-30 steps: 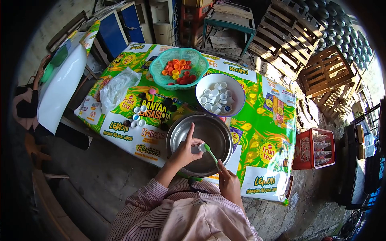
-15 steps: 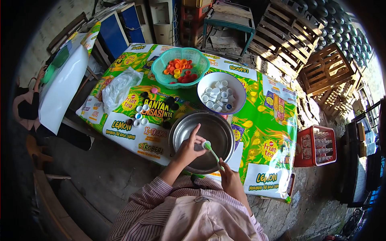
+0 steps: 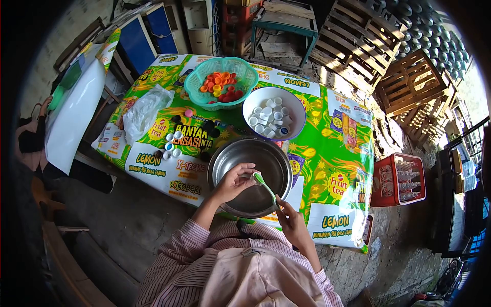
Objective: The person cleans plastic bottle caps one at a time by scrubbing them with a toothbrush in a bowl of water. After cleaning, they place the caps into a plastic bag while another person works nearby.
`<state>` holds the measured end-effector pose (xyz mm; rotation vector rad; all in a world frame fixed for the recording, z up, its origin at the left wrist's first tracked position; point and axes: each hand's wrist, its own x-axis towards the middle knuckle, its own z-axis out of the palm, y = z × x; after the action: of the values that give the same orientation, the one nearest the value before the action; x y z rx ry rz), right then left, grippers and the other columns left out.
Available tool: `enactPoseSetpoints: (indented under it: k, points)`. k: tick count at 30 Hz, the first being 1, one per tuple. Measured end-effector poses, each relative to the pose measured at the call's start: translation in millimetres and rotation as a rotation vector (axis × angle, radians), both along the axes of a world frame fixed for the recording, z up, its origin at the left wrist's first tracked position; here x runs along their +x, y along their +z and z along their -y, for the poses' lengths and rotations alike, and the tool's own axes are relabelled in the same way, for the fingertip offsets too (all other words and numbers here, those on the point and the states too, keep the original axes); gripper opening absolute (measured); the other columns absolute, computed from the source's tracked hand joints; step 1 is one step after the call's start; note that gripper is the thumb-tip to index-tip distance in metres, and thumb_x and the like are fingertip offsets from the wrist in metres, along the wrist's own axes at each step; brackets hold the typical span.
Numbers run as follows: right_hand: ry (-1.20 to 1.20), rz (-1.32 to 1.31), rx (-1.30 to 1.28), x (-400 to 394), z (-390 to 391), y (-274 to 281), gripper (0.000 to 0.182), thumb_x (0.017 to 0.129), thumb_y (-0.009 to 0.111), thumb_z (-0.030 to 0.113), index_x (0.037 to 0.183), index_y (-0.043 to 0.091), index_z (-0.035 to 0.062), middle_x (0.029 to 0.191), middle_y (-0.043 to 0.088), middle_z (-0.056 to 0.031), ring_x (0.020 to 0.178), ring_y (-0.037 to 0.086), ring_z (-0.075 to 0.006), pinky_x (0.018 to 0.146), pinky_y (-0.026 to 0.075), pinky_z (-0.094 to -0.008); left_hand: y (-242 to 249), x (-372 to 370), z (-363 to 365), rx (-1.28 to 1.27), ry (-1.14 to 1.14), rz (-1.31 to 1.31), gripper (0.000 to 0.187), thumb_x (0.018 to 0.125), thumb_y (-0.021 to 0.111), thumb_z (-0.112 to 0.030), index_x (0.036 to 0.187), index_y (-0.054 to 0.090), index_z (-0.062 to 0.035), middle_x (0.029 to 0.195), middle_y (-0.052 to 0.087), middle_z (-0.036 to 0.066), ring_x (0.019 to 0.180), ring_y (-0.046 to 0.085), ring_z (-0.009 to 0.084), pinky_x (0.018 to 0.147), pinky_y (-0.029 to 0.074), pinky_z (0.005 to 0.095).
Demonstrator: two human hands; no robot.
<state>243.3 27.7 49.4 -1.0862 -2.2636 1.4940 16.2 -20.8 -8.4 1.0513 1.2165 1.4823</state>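
The left hand (image 3: 231,183) has lowered its finger; it pinches the cap (image 3: 253,175), maybe more firmly; the right hand (image 3: 292,223) grips the brush (image 3: 267,187).

Cluttered workshop or storage yard, wooden pallets (image 3: 355,41), bottle crate (image 3: 399,180), rough concrete floor (image 3: 169,225)

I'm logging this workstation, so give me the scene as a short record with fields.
Left hand: fingers hold a small pale cap, mostly hidden
Right hand: grips a green-and-white brush, its head at the cap
Below the hands: metal basin
White bowl: white caps, one showing blue
Teal basket: orange, yellow and red caps
Loose on table cover: white, black and pink caps; crumpled plastic bag
Floor, right: red crate
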Motion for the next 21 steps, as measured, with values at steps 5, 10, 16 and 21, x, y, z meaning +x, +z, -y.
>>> enactPoseSetpoints:
  k: [5, 10, 16, 21]
  points:
    - [-0.020, -0.025, 0.368, 0, -3, -3, 0.044, 0.085, 0.054, 0.006, 0.127, 0.048, 0.0150, 0.084, 0.063, -0.0198, 0.068, 0.062, -0.0353, 0.057, 0.049, -0.0391, -4, -1, 5, -0.125, -0.089, 0.083, 0.028, 0.094, 0.044, -0.010, 0.121, 0.045, -0.0014, 0.113, 0.055, 0.008, 0.105, 0.054, 0.0158, 0.088, 0.047, 0.0288]
    - [-0.011, -0.090, 0.358, -3, 3, -8, 0.045, 0.085, 0.054, 0.007, 0.128, 0.048, 0.0165, 0.083, 0.063, -0.0198, 0.067, 0.061, -0.0360, 0.056, 0.048, -0.0417, 1, 2, 8, -0.141, -0.026, 0.290, 0.028, 0.095, 0.042, -0.012, 0.122, 0.046, -0.0044, 0.114, 0.054, 0.007, 0.107, 0.053, 0.0159, 0.088, 0.048, 0.0304]
    - [-0.048, -0.104, 0.364, -7, 8, -12, 0.046, 0.085, 0.054, 0.008, 0.129, 0.047, 0.0178, 0.083, 0.062, -0.0195, 0.066, 0.061, -0.0364, 0.054, 0.047, -0.0430, 3, 3, 8, -0.117, -0.019, 0.294, 0.030, 0.097, 0.037, -0.016, 0.123, 0.046, -0.0033, 0.116, 0.055, 0.009, 0.105, 0.055, 0.0171, 0.086, 0.048, 0.0287]
    - [-0.015, -0.035, 0.425, -8, 11, -17, 0.045, 0.085, 0.054, 0.011, 0.129, 0.047, 0.0206, 0.077, 0.061, -0.0171, 0.062, 0.060, -0.0345, 0.053, 0.047, -0.0422, -4, 3, 5, -0.260, 0.059, 0.051, 0.034, 0.098, 0.034, -0.025, 0.116, 0.052, -0.0021, 0.101, 0.061, 0.008, 0.087, 0.059, 0.0111, 0.075, 0.049, 0.0254]
